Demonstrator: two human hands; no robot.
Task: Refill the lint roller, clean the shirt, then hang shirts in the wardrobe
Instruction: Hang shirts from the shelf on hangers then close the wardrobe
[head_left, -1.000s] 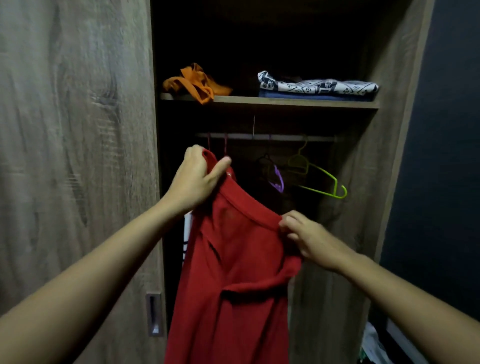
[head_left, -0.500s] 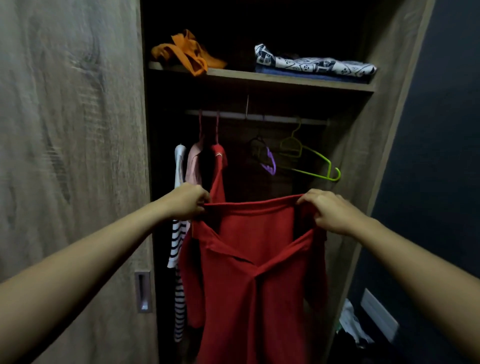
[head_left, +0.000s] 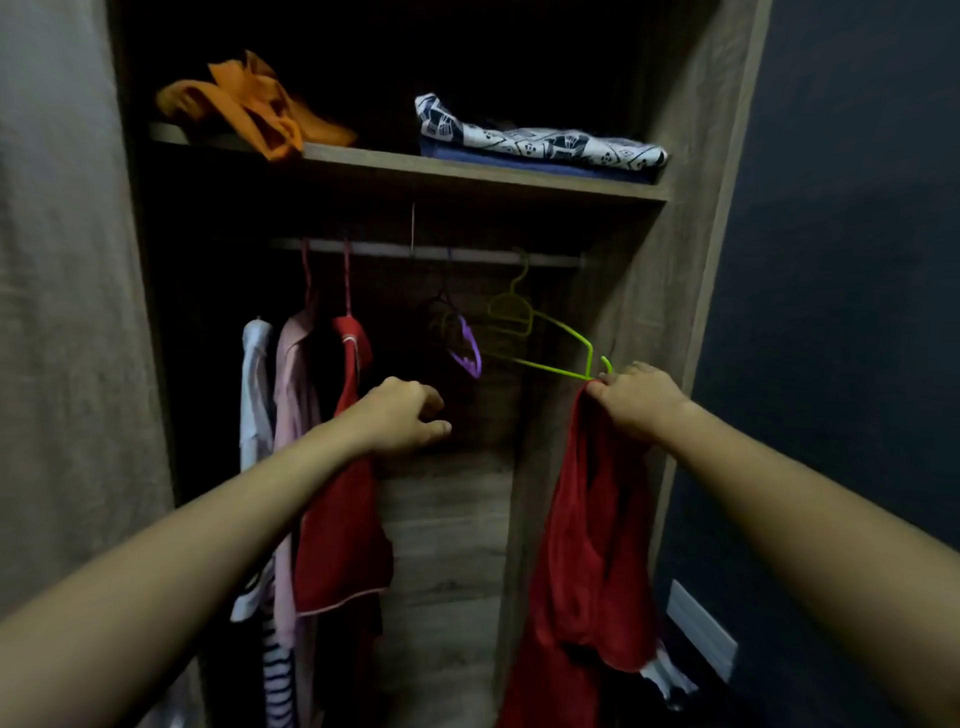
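One hand alone is carrying the shirt (head_left: 587, 519) now. Half a second ago you were stretching it wide between both hands; now it is hanging bunched from your right hand (head_left: 636, 400) by the wardrobe's (head_left: 665, 270) right wall, well below the rail (head_left: 395, 250). That is freeing your other hand, so I judge you are moving from holding the shirt to fetching a hanger for it. The hanging itself is not yet done.

Your right hand is clenching the shirt's top edge in curled fingers, right at the near tip of the green hanger (head_left: 550, 370) that is hanging from the rail's right end. Whether it is pinching that tip too, I cannot tell. Your left hand (head_left: 402, 415) is hovering mid-wardrobe, fingers loosely curled, thumb out, gripping nothing. It is sitting just below the purple hanger (head_left: 467, 353) and beside the red top (head_left: 343, 493) already hanging towards the rail's left end.
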